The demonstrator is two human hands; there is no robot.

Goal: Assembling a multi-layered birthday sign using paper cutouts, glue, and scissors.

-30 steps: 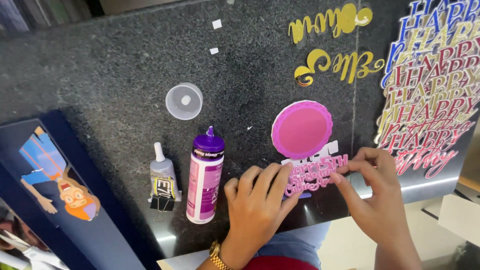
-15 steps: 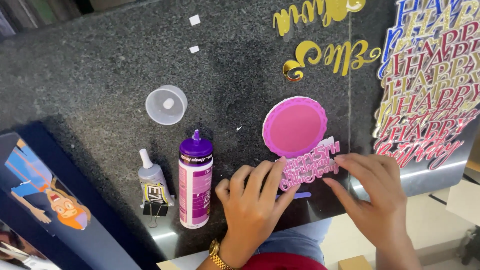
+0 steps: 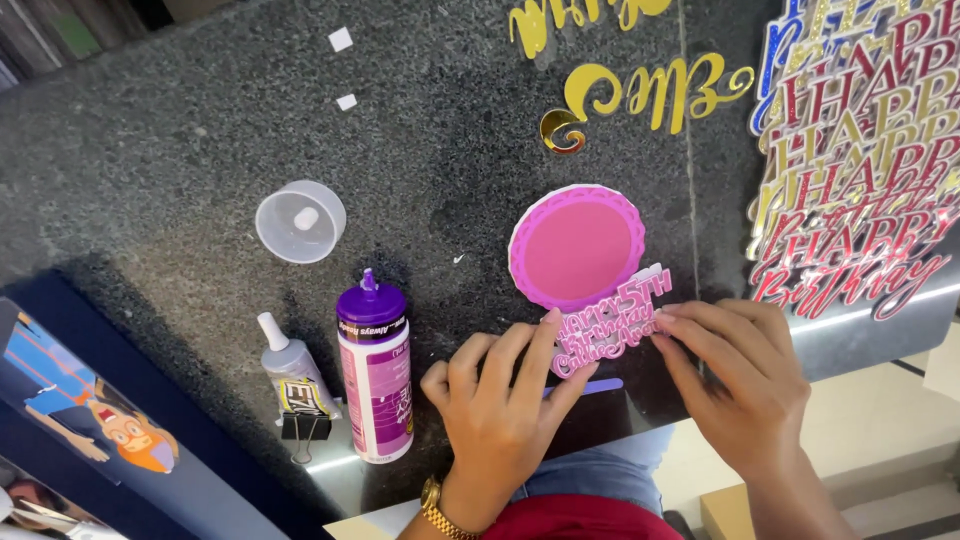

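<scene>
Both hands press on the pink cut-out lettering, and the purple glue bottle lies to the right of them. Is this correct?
Not quite. In the head view both hands, left and right, do press the pink cut-out lettering, but the purple glue bottle lies to their left, not right.

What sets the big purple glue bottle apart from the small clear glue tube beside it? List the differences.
The purple-capped glue bottle with the purple label is taller and much thicker than the small clear glue tube with the white nozzle. The bottle carries a dark purple cap; the tube ends in a bare white tip. The tube has a black binder clip on its lower end; the bottle has none. Both lie flat on the dark speckled stone counter, tips pointing away from the person.
</scene>
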